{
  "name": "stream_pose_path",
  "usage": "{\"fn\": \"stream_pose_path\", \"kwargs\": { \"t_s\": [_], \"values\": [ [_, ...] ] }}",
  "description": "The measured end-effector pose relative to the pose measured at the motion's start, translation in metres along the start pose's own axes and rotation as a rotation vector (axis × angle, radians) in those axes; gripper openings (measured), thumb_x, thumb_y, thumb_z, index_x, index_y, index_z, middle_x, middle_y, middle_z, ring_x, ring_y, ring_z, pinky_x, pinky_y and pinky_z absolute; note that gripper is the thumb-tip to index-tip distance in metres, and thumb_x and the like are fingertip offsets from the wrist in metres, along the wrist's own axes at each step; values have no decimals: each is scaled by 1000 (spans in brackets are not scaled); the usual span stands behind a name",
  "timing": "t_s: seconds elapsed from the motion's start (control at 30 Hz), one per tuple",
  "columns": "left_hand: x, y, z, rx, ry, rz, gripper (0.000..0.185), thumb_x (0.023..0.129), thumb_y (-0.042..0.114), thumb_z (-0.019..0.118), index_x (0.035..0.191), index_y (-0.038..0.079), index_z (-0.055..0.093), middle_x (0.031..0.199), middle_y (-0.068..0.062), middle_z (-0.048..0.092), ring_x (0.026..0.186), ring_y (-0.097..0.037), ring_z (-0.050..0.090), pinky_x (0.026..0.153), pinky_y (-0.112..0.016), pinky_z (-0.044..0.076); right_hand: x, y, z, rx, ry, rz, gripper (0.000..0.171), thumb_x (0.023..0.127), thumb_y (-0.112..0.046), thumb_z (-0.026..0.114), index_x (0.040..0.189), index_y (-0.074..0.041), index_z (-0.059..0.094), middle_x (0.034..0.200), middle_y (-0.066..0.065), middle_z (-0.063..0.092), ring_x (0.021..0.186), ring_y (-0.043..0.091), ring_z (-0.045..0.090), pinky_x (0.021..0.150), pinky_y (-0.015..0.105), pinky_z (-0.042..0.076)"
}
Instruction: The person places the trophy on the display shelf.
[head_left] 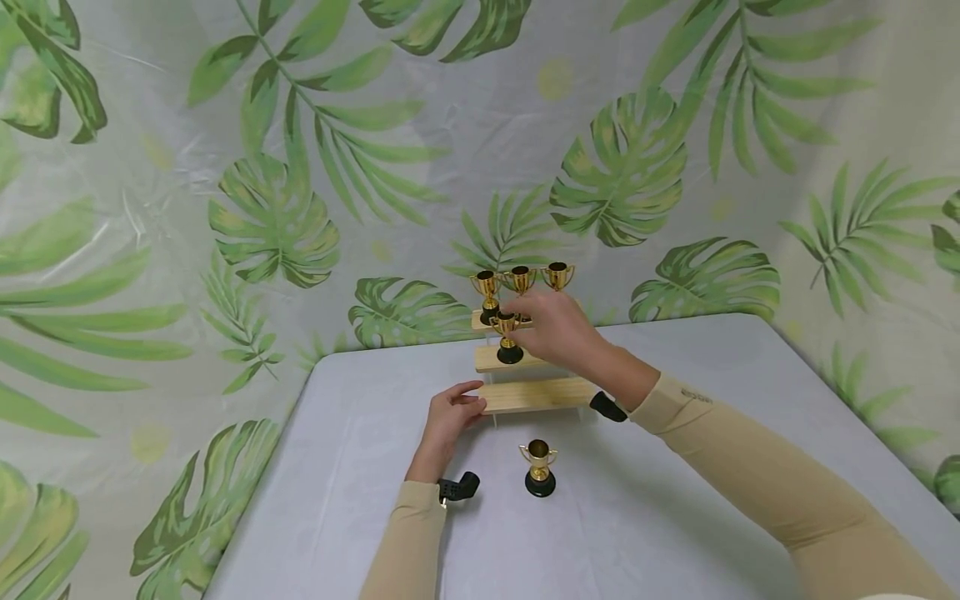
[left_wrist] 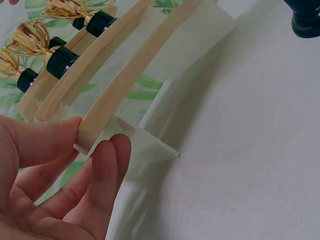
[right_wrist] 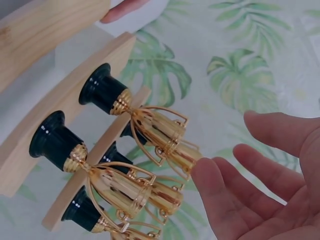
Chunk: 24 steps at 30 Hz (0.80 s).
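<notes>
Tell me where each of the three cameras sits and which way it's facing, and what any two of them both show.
Head: worn on the head, looking forward and down at the table; shows both sleeved forearms, the left hand and right hand.
Left wrist: on the left wrist, looking along the fingers at the end of the lowest shelf.
Right wrist: on the right wrist, looking past open fingers at the gold trophies on the upper shelves.
Shared: both wrist views show the wooden stepped stand and trophies on it.

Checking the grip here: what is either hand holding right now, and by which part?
The left hand pinches the end of the stand's bottom step. The right hand is open beside the trophies, holding nothing.
</notes>
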<state>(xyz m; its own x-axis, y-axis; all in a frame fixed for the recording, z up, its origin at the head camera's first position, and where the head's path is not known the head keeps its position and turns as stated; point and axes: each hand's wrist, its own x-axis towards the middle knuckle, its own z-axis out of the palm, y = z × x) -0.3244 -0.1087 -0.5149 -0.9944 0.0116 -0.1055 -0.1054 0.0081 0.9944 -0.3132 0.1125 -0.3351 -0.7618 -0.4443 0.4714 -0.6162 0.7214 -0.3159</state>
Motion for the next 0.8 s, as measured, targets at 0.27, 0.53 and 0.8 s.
{"fn": "stream_pose_path", "kwargs": {
  "t_s": [0.27, 0.53, 0.8],
  "values": [
    [1, -3, 3, 3, -9, 17, 39, 89, 4, 75, 128, 6, 69, 100, -13, 67, 84, -18, 67, 83, -36, 59, -22, 5, -3, -1, 19, -10, 34, 87, -22, 81, 120, -13, 74, 108, 2, 72, 90, 18, 66, 73, 38, 57],
    [3, -5, -2, -29, -6, 5, 41, 88, 4, 76, 128, 5, 69, 98, -11, 66, 82, -17, 66, 86, -38, 58, -38, 11, 0, 49, -8, 51, 38, 89, -23, 79, 126, -18, 72, 116, 0, 71, 94, 16, 63, 74, 37, 55],
    [1, -3, 1, -79, -20, 29, 40, 87, -5, 73, 127, -2, 67, 91, -11, 67, 79, -16, 66, 78, -32, 60, -59, 20, 7, 182, 24, 64, 32, 87, -17, 81, 119, -17, 75, 105, -3, 70, 95, 21, 66, 71, 32, 59]
  ]
}}
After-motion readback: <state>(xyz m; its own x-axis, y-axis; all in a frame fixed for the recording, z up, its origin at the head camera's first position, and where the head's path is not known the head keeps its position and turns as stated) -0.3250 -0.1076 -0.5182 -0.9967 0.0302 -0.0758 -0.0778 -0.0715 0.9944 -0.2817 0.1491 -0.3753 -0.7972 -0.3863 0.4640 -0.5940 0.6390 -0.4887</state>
